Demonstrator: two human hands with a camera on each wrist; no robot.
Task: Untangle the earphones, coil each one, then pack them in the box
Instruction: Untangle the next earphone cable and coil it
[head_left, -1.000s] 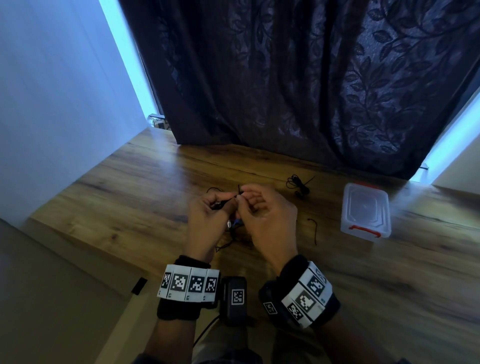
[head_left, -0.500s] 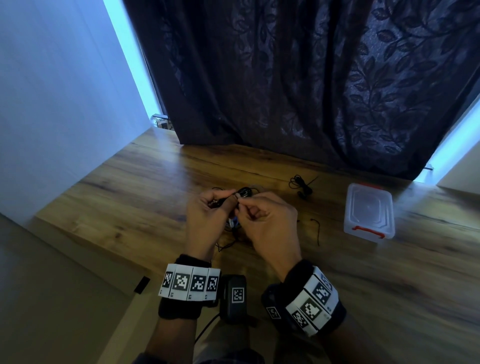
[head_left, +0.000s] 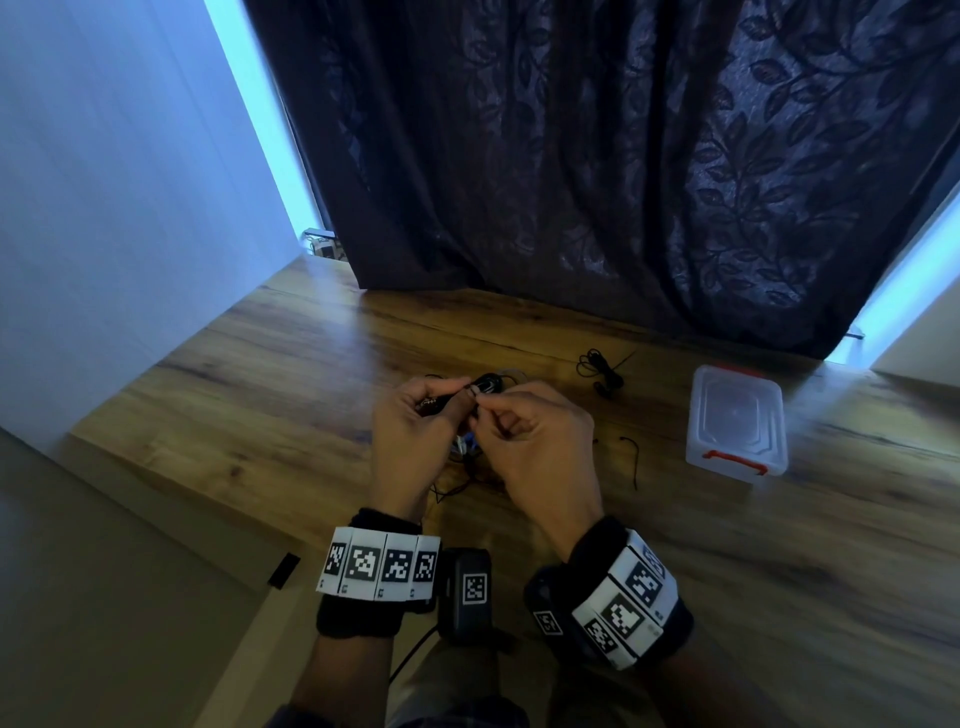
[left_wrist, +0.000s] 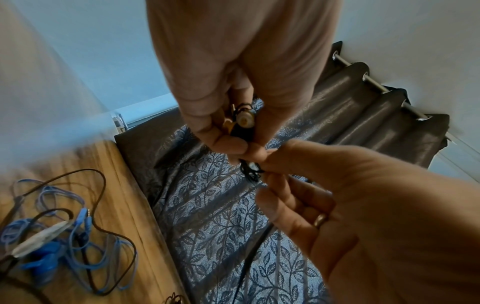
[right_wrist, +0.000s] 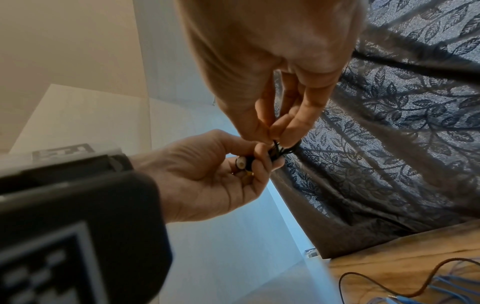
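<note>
Both the left hand (head_left: 415, 421) and right hand (head_left: 540, 447) pinch the black earphones (head_left: 485, 384), a light, limp cord (likely springy) best held at the coil's crossing.

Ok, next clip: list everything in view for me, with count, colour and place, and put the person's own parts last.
black wired earphones, bunched: one, black, pinched between both hands above the table
blue flat-cable earphones: one, blue, loose tangle on the table under the hands
brown thin cable: one, dark brown, looped through the blue tangle
small black coiled earphones: one, black, on the table near the curtain
clear plastic box with red clips: one, lid on, right side of the table
wooden table: one, brown
dark leaf-patterned curtain: one, behind the table
marker wristbands: two, black and white, one per wrist
left hand: pinches the black bundle
right hand: pinches its cable; ring on one finger
</note>
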